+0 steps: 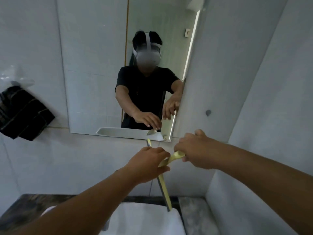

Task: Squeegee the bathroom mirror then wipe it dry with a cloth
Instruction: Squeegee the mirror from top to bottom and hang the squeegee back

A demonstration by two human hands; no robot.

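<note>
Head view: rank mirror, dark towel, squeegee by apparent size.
1. mirror, clearly largest.
2. dark towel on the wall.
3. squeegee, held by both hands; it is nearer the camera and partly covered, so 2 versus 3 is unsure.

No readable text, labels, brands or numbers anywhere.

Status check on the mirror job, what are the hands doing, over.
Both hands on the yellow squeegee: left hand at the blade, right hand gripping the handle. Squeegee held below the mirror, not touching the glass. Nothing in the way.
</note>
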